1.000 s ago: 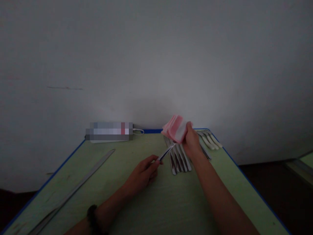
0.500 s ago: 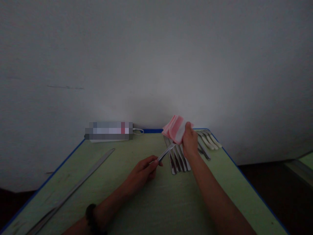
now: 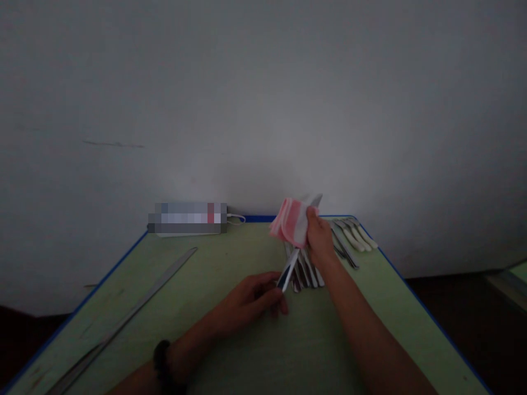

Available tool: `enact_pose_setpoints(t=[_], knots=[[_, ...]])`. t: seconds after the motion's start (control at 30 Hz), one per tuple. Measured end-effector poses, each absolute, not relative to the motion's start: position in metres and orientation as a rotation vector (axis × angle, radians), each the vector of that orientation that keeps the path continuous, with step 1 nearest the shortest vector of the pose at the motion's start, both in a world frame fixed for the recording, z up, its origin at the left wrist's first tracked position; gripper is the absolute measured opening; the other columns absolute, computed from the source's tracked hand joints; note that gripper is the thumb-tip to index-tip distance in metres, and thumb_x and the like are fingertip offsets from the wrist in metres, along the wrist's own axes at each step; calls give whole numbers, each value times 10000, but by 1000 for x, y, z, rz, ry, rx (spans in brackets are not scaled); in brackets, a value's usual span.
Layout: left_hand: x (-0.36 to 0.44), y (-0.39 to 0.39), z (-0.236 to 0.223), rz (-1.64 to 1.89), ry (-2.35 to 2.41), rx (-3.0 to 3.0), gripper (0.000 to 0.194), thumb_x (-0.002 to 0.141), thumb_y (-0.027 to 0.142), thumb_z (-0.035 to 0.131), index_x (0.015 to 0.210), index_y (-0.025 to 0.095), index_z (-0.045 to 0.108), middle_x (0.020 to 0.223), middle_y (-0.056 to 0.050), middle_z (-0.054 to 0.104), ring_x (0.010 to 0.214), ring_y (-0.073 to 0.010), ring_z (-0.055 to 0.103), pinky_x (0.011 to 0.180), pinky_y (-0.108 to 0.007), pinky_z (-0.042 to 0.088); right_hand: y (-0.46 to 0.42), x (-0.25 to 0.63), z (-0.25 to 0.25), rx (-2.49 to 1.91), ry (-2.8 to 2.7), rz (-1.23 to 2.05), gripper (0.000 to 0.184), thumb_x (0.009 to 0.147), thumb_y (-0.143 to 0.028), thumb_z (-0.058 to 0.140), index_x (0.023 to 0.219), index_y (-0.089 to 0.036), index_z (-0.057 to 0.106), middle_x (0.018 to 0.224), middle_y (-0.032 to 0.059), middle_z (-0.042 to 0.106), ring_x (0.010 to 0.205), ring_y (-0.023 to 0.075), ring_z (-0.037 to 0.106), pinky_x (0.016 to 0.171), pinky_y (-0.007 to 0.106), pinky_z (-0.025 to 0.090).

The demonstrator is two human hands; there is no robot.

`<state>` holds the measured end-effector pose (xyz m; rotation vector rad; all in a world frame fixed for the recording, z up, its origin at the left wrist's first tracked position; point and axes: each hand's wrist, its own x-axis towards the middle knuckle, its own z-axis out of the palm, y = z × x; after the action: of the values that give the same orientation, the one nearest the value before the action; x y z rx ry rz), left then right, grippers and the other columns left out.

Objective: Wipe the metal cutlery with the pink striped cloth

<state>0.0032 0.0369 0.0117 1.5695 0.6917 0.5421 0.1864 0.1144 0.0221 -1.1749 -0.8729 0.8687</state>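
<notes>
My left hand (image 3: 261,296) pinches the end of the metal handle of a table knife (image 3: 290,270), which slants up and to the right. My right hand (image 3: 320,236) grips a folded pink-and-white cloth (image 3: 294,219) wrapped about the knife's blade. The blade tip pokes out past the cloth's upper right edge, while the middle of the blade is hidden. Just behind the held knife, several metal knives (image 3: 308,274) lie side by side on the table, partly covered by the cloth and my right hand.
More metal cutlery (image 3: 348,252) and several white-handled pieces (image 3: 357,238) lie at the table's right rear. A long blade (image 3: 152,291) lies along the left side. A blurred-out box (image 3: 189,219) with a white cable (image 3: 236,218) stands at the rear. The green table (image 3: 230,362) meets a grey wall.
The knife has turned steeper, and its tip now shows beyond the cloth. My left hand has moved slightly right and down. My right hand still grips the cloth.
</notes>
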Motion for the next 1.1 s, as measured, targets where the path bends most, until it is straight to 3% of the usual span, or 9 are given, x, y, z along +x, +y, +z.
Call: enact_pose_setpoints(t=[0.13,0.27,0.37,0.47,0.6,0.73,0.9,1.1], knots=[[3,37,13,568,716,1621,292,891,412,501,974,165,633,844,-47,676,686,-125,569,534,-195,405,118,190,26,-1112,-807,859,546,746,-658,495,705,-125,602,526,-4,551,463,104,439,442,224,315],[5,41,6,653,743,1610,289,922,411,438,963,167,587,870,-49,664,671,-125,574,517,-201,440,116,189,33,-1008,-724,933,523,759,-626,510,801,-120,637,634,23,637,541,120,541,508,228,407],[6,44,-2,741,793,1576,287,941,410,389,1006,172,534,862,-41,648,630,-119,562,481,-202,442,111,190,38,-932,-867,1112,406,714,-497,647,910,-142,641,791,40,691,636,122,597,604,237,468],[6,46,-5,787,851,1545,283,948,415,367,989,177,515,819,-16,618,590,-108,535,466,-200,429,107,191,38,-947,-1076,1242,429,619,-350,759,980,-155,632,875,57,704,692,129,615,654,255,491],[3,45,-2,731,851,1551,270,944,399,384,915,178,536,753,16,587,537,-85,485,487,-198,402,109,198,38,-995,-1024,1095,362,673,-415,698,863,-108,658,781,62,696,647,130,597,617,250,473],[2,44,1,687,815,1565,279,935,379,407,810,169,541,708,16,578,579,-94,507,533,-200,408,114,211,45,-963,-834,898,414,709,-513,630,787,-107,644,722,54,675,603,133,577,550,244,442],[4,45,-1,724,835,1543,281,929,425,394,873,177,515,744,16,587,491,-80,487,465,-202,408,113,203,42,-1062,-780,650,463,757,-578,547,687,-124,604,581,11,589,497,109,473,473,233,375],[5,46,-2,759,904,1582,295,924,439,386,851,185,518,767,10,612,458,-79,503,458,-208,423,100,165,24,-1237,-958,619,480,804,-585,481,577,-162,508,493,-28,456,467,96,372,444,227,295]])
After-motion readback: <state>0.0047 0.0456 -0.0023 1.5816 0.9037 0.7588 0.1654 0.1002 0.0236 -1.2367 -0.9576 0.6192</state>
